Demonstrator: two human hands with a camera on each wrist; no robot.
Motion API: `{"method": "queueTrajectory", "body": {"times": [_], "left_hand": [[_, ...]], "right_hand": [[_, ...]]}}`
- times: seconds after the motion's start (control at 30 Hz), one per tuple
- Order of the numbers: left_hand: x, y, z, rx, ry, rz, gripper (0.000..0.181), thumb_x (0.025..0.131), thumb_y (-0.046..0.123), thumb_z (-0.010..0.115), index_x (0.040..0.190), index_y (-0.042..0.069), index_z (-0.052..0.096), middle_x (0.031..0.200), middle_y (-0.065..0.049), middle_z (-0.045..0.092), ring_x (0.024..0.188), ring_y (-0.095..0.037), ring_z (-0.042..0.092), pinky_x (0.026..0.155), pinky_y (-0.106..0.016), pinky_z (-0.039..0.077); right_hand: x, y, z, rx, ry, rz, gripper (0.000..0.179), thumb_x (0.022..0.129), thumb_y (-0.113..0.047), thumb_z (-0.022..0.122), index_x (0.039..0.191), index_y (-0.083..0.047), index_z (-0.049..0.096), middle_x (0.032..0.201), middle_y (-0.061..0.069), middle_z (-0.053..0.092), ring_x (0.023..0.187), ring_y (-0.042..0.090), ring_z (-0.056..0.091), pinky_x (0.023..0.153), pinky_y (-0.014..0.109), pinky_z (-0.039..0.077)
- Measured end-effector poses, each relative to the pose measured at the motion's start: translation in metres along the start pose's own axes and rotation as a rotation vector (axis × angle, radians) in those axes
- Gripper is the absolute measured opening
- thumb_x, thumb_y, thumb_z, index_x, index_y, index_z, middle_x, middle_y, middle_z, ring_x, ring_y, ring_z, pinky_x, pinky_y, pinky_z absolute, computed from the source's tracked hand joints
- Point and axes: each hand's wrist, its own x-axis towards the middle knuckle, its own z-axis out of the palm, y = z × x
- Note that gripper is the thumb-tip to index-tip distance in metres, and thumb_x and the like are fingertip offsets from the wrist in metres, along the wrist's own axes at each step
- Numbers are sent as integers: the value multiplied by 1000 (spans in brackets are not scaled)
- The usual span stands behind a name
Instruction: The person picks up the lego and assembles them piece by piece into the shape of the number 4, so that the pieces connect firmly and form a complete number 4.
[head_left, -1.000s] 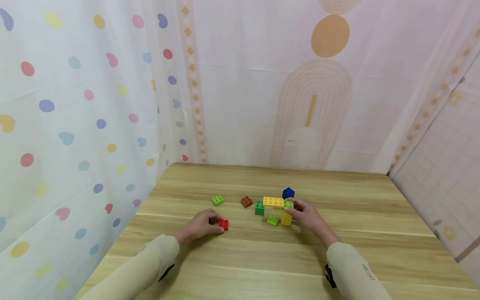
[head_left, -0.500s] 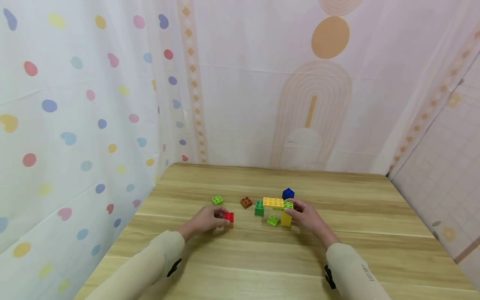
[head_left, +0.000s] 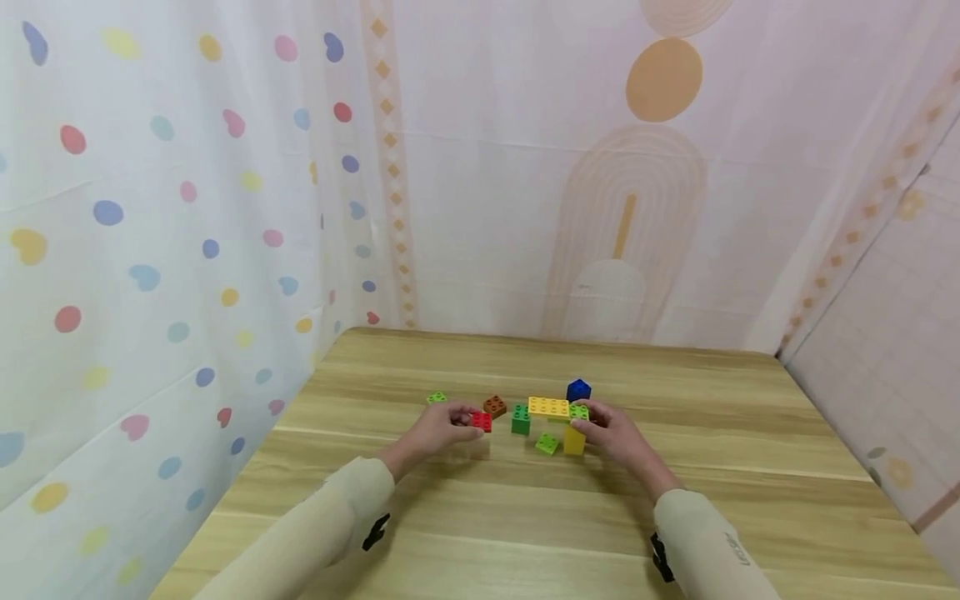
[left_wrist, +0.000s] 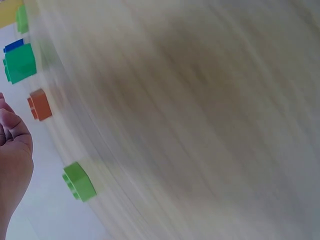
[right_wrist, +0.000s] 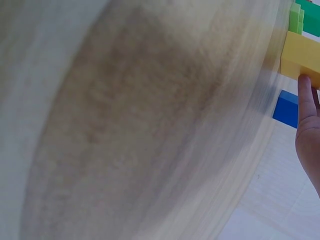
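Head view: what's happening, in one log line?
left hand: holds red square plastic block | right hand: grips lime-and-yellow plastic block tower

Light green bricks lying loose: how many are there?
2: one far brick beyond the left hand, partly hidden; one near brick beside the upright yellow block. Others may be hidden.

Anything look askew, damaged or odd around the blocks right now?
Nothing stands out. The left hand holds the red block, the right hand grips the stack, and the brown block merely sits turned; no spill or damage shows.
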Motion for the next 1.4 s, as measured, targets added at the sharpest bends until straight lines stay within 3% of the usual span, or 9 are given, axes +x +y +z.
{"method": "queueTrajectory", "body": {"times": [0.43, 0.7, 1.4], "left_hand": [[10, 14, 22, -90, -17, -21, 40, 88, 15, 77, 123, 2, 65, 100, -5, 64, 90, -16, 58, 77, -31, 51], [17, 14, 34, -125, -38, 12, 41, 87, 5, 75, 125, -4, 63, 100, -7, 66, 90, -15, 60, 77, -27, 52], [28, 21, 55, -177, -72, 10, 40, 90, 8, 73, 126, -4, 61, 104, -8, 69, 92, -14, 63, 77, -27, 53]], "right_hand": [[-1, 2, 1, 32, 0, 12, 39, 99, -25, 64, 134, -8, 60, 107, 9, 60, 96, 21, 55, 85, 39, 54], [0, 1, 1, 26, 0, 1, 37, 99, -24, 64, 132, -8, 61, 107, 9, 61, 96, 21, 55, 84, 39, 54], [1, 0, -1, 23, -1, 8, 38, 99, -26, 63, 132, -8, 60, 107, 9, 61, 96, 21, 55, 87, 40, 53]]}}
